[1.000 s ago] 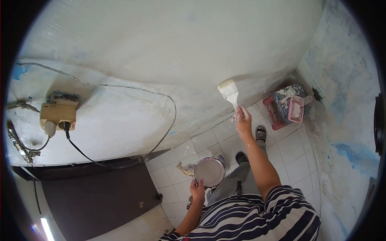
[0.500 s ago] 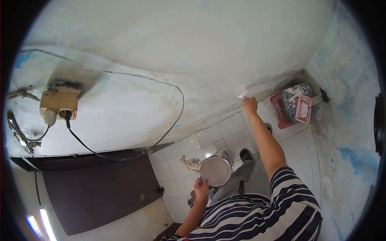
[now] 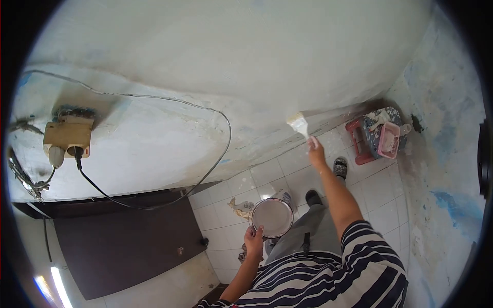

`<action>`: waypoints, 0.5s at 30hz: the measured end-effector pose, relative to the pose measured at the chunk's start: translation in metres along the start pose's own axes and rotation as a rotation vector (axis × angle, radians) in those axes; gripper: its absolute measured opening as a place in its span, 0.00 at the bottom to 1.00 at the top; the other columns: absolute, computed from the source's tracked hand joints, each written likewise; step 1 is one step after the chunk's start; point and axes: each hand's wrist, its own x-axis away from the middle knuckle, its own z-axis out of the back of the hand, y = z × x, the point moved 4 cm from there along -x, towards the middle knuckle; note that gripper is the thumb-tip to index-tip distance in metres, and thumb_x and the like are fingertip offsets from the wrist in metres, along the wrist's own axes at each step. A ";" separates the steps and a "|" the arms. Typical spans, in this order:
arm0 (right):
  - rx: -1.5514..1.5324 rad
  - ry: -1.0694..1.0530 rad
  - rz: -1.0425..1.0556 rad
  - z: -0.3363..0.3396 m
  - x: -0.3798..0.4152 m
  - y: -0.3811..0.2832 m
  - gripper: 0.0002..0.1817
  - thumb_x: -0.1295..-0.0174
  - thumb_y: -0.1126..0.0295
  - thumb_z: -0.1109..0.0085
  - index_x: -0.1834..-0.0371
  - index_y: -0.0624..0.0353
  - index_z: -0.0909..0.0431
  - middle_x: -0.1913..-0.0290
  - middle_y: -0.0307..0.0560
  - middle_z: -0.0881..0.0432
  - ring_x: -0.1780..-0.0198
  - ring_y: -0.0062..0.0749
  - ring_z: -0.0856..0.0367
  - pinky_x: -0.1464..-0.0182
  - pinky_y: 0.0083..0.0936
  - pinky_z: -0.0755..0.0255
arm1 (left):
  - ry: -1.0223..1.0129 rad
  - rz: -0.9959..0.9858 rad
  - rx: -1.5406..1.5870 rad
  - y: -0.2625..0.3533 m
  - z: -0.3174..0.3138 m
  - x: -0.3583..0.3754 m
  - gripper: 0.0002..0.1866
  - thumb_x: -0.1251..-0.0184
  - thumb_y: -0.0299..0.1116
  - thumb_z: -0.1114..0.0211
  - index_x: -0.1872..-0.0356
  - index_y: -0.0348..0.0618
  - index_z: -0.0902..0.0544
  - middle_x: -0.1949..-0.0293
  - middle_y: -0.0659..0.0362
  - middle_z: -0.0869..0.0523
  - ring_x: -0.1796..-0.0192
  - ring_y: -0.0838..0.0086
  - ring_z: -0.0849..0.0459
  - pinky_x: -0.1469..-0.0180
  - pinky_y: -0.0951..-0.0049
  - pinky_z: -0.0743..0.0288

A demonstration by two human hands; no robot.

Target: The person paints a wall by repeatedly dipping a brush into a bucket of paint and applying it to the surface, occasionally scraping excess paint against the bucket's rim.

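The brush [image 3: 299, 127] is in your right grip [image 3: 316, 150], your fingers closed together around its handle. Its long axis runs from your fingers up and a little to the left in the view, so the bristles lead away from your body, toward the wall [image 3: 246, 77]. Your right arm is the one reaching; your left grip [image 3: 253, 240] is down by your waist, clamped on the near left of the rim of the bucket [image 3: 292, 219], thumb over the edge. The bucket's open mouth faces up at you, below and left of the brush and well apart from it.

You can't tell whether the bristle tips touch the wall or stand just off it. Your right fingers cover the end of the handle, and the fingers of your left grip under the rim are hidden. The bucket's side is mostly out of sight beneath its mouth. The pale rag or paper [image 3: 240, 209] beside it is hard to make out, and the dark rim of the lens cuts off the view's corners.
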 end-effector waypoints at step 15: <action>0.133 -0.003 -0.180 0.001 0.009 -0.148 0.19 0.29 0.62 0.47 0.53 0.72 0.21 0.64 0.59 0.15 0.61 0.49 0.14 0.56 0.37 0.24 | 0.012 0.001 -0.067 0.008 0.009 0.012 0.07 0.32 0.29 0.33 0.59 0.37 0.21 0.66 0.60 0.18 0.67 0.78 0.22 0.61 0.71 0.19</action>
